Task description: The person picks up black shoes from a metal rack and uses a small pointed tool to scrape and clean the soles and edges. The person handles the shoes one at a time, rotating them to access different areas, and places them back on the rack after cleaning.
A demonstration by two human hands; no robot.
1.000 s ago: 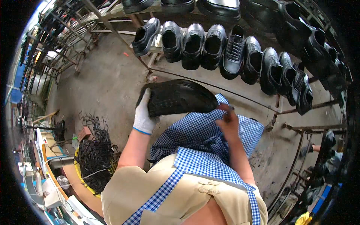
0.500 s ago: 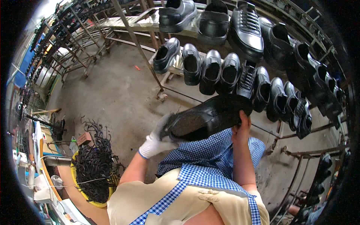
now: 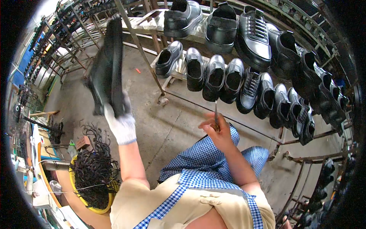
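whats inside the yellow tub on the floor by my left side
The yellow tub is heaped with tangled black laces or strips, spilling over its rim toward the floor. Anything beneath that heap, and the tub's bottom, is covered and cannot be seen.

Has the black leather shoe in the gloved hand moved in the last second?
Yes. The black leather shoe has swung up and to the left in the white-gloved left hand, from in front of the blue checked apron to beside the metal shoe rack.

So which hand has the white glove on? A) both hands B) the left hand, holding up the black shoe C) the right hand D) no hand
B: the left hand wears the white glove and grips the raised black shoe, while the right hand is bare.
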